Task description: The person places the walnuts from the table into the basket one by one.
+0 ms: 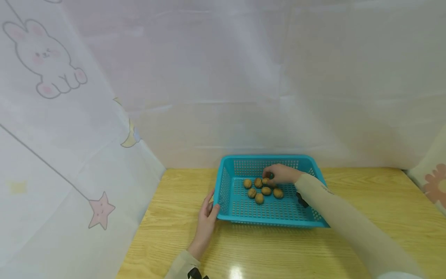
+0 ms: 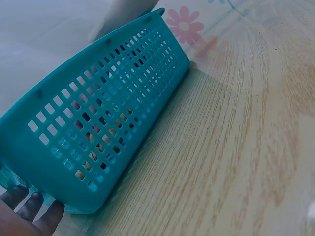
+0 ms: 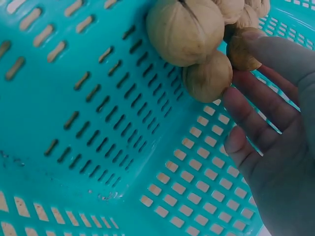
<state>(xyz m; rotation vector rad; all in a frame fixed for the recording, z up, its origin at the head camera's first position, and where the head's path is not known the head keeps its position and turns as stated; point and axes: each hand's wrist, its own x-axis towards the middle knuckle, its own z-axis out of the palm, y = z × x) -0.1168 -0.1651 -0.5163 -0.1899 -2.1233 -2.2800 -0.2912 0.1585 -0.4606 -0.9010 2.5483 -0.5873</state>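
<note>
A turquoise plastic basket [image 1: 275,223] with perforated walls stands on the table, with several walnuts [image 1: 259,198] in it. My right hand [image 1: 283,173] reaches over the basket's right side and down among the walnuts. In the right wrist view its thumb [image 3: 275,51] lies on top of a browner walnut [image 3: 242,53], the fingers bent underneath, pinching it. Another fingertip comes right up to a neighbouring walnut [image 3: 209,76]. At the basket's left end, my left hand [image 1: 206,219] holds the rim near the front corner. The left wrist view shows its fingers [image 2: 30,206] against the end wall.
The light wood-grain table [image 1: 177,201] extends on both sides of the basket and in front of it. Behind it hangs a pale sheet [image 1: 216,85]. A printed sheet with a rabbit and a star [image 1: 102,211] covers the left side.
</note>
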